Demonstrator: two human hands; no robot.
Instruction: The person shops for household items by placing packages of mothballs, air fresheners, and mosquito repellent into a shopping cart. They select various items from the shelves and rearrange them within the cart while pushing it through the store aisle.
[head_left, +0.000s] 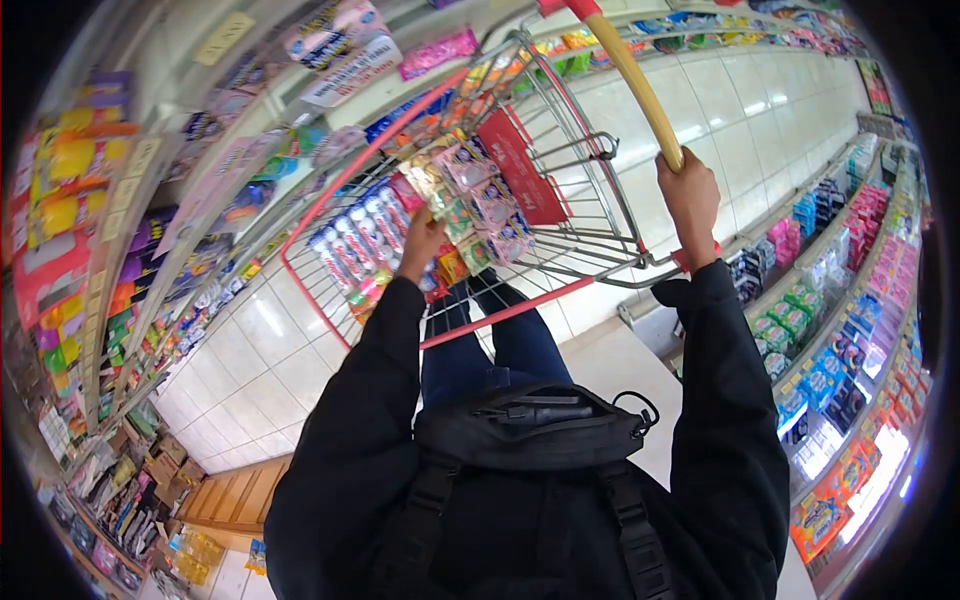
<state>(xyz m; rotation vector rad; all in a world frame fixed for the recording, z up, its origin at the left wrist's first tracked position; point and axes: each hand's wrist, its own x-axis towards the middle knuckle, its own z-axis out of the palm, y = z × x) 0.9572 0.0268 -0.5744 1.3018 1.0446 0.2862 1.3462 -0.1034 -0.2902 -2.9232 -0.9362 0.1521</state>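
Note:
A shopping cart with a red rim stands in front of my legs, holding rows of packaged goods. My right hand is wrapped round the end of the cart's yellow handle. Over the goods is my left hand, at the edge of some shiny gold-green packets; its fingertips are too small to tell whether they hold one. White, red and blue packs lie left of that hand, and pink-and-white packs lie to its right. A red panel is fixed inside the cart.
Shelves of colourful packets run along the left. On the right, shelves hold green packs, blue packs and orange packs. Cardboard boxes and yellow bottles are at the lower left. White floor tiles show between.

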